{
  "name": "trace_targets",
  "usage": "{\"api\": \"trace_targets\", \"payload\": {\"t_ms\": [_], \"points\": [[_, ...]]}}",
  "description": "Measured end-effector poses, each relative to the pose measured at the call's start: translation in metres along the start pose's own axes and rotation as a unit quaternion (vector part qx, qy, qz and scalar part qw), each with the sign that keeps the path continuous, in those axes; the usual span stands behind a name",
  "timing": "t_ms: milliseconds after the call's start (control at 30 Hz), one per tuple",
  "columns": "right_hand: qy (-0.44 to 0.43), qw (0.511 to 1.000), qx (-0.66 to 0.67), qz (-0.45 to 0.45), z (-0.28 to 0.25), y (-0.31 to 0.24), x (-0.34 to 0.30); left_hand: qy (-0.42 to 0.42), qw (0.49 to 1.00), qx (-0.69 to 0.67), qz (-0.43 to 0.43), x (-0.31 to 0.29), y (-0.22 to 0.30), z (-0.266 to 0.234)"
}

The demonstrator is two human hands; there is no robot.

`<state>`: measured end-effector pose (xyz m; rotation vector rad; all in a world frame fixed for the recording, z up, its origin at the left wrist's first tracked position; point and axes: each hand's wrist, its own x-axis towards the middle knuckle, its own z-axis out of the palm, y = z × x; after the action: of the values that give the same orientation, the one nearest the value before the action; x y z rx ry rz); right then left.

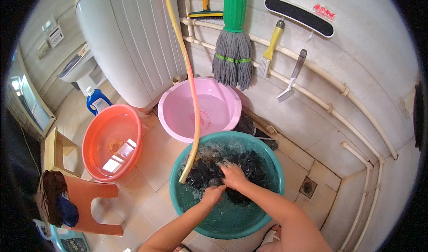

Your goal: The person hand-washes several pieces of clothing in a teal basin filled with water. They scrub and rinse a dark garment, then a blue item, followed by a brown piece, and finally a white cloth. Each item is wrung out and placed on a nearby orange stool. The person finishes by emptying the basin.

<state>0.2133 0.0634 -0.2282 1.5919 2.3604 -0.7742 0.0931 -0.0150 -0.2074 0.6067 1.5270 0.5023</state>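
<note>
Dark wet cloth point(203, 174) lies bunched in foamy water inside a green basin point(280, 180) on the floor. Over the basin's middle, my left hand point(214, 194) is closed on the cloth's near side. Just beyond it, my right hand point(232, 176) grips the same cloth from above, fingers curled and partly hidden. Only a small gap separates the two hands. The open end of a yellow hose point(188, 167) hangs into the basin to the left of them. What kind of garment the cloth is cannot be made out.
A pink basin point(167, 105) and an orange basin point(86, 138) with water stand beyond and left. An orange stool point(96, 207) holds dark clothes point(53, 198). Near the wall are a mop point(232, 58), brushes point(292, 78), pipes point(312, 109) and a floor drain point(307, 187).
</note>
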Motion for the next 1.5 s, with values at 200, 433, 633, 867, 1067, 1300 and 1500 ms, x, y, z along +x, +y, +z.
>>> {"api": "trace_targets", "payload": {"t_ms": [200,433,633,867,1067,1300,1500], "points": [[0.038,0.772,0.579,0.259,0.04,0.03,0.027,0.058,0.975,-0.2,-0.084,0.019,-0.018,-0.015],[0.166,0.883,0.436,-0.058,-0.011,0.009,-0.045,-0.011,0.916,-0.397,0.049,0.008,0.018,-0.006],[0.18,0.905,0.319,-0.217,-0.035,-0.065,-0.098,-0.288,0.842,-0.433,0.146,0.057,0.002,-0.011],[0.28,0.9,0.316,-0.108,-0.028,-0.021,-0.058,0.059,0.877,-0.45,0.155,0.01,0.026,0.02],[0.058,0.971,0.121,0.198,-0.09,0.044,-0.057,0.057,0.917,0.211,0.334,-0.045,0.06,0.014],[0.063,0.994,0.092,0.008,-0.07,0.002,-0.039,-0.07,0.805,0.47,0.354,-0.012,0.0,0.037],[-0.137,0.961,-0.037,0.237,-0.023,0.007,0.012,-0.189,0.858,0.366,0.308,0.026,-0.009,0.001]]}}
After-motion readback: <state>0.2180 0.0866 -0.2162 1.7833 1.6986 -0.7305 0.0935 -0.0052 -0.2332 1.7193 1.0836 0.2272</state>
